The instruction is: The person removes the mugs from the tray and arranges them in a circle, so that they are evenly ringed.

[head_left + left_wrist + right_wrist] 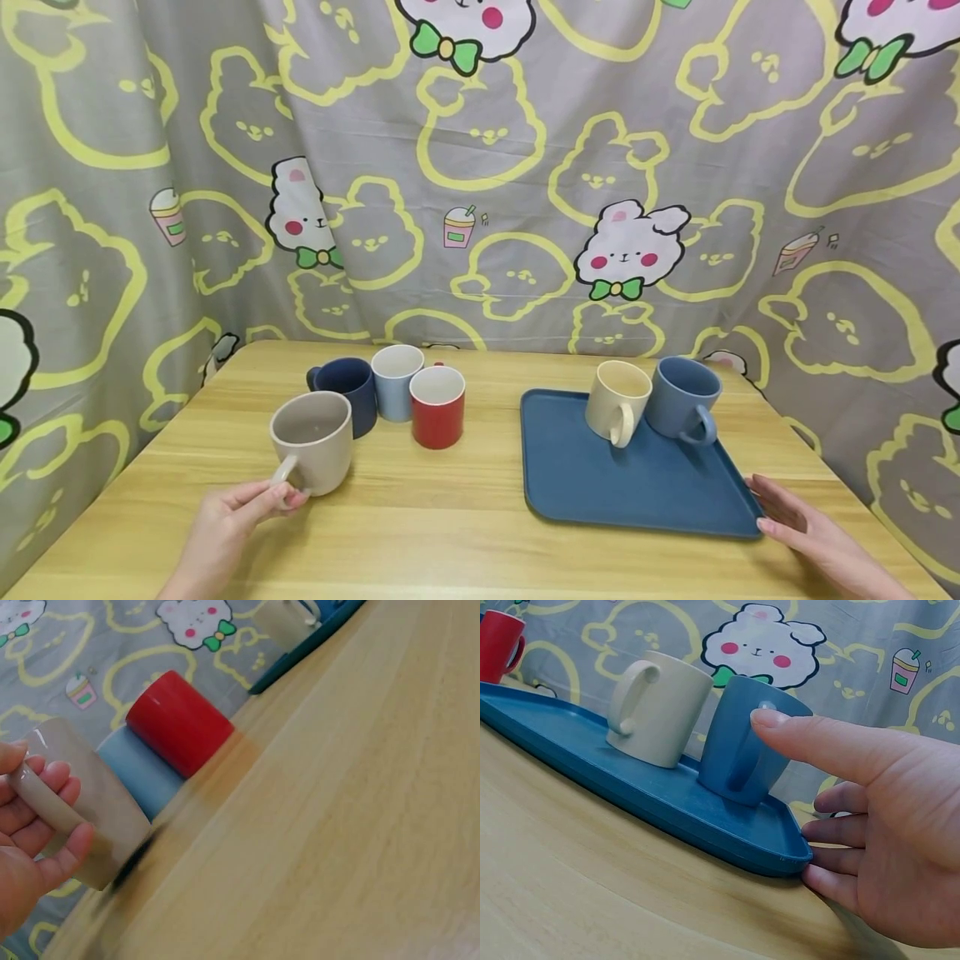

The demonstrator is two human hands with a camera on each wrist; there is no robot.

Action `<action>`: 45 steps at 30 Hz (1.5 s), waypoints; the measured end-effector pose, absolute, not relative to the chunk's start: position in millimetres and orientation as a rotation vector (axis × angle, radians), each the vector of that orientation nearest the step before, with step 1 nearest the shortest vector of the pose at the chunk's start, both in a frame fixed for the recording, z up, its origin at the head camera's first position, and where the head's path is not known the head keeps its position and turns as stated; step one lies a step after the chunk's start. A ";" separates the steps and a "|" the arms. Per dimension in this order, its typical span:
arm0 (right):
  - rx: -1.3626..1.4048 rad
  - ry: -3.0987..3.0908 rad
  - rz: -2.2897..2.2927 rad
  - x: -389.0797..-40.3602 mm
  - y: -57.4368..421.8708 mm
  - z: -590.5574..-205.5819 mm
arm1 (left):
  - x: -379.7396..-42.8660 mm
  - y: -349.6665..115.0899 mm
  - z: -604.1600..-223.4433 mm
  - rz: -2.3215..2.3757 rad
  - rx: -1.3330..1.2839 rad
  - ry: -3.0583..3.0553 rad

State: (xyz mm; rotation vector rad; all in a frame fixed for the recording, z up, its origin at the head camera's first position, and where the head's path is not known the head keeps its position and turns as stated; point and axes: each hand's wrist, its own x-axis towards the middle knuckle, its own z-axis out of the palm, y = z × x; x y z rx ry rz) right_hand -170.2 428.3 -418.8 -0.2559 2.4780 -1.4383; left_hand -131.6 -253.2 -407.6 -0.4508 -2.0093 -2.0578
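My left hand [232, 525] pinches the handle of a greige mug [318, 442], and in the left wrist view its fingers curl round that handle [49, 799]. The mug is upright in the head view, with a dark shadow beneath it; it seems slightly off the table. At the right, my right hand [817, 529] has its fingers extended along the right edge of a blue tray [622, 500]. In the right wrist view the fingertips meet the tray's corner, while the thumb is raised. A cream mug [617, 404] and a blue mug [682, 398] stand upright on the tray.
Behind the greige mug stand a navy mug [356, 392], a light blue mug [396, 383] and a red mug [438, 408], close together. The wooden table [435, 533] backs onto a grey patterned curtain [510, 275], which also runs along both sides.
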 end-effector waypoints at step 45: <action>-0.210 2.524 -1.386 -167.1 425.0 -415.5 | -122.8 -192.0 -342.5 -1.717 -0.140 -1.947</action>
